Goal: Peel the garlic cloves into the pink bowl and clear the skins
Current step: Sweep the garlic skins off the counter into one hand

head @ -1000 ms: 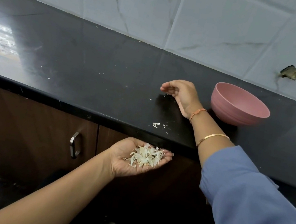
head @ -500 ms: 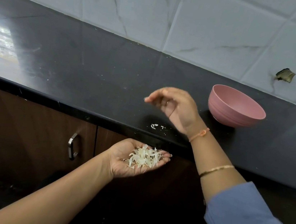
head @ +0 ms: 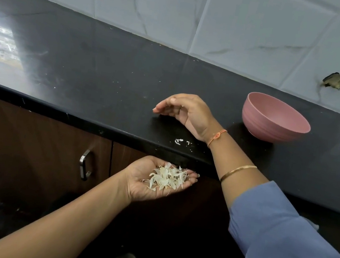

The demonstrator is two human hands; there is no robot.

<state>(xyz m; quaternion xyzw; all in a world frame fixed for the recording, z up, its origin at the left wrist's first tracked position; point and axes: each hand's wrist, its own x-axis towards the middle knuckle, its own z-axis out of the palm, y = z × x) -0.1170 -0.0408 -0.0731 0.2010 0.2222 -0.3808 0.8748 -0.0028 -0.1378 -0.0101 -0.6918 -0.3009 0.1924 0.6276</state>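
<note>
My left hand (head: 136, 184) is held palm up just below the counter's front edge, cupping a pile of pale garlic skins (head: 167, 177). Over the black counter (head: 106, 81) my right hand (head: 190, 114) hovers palm down, its fingers loosely curved and pointing left, with nothing visible in it. A few small skin scraps (head: 179, 141) lie on the counter near the edge, just below that hand's wrist. The pink bowl (head: 274, 121) stands upright to the right of my right hand; what it holds is hidden by its wall.
Behind the counter rises a pale marble-tiled wall with a broken hole (head: 333, 80) at the right. Brown cabinet doors with a metal handle (head: 84, 164) sit under the counter. A bright reflection lies on the counter's far left.
My right hand lifted off the counter and shifted a little to the left, away from the bowl. The left hand kept its pile of skins in the same place.
</note>
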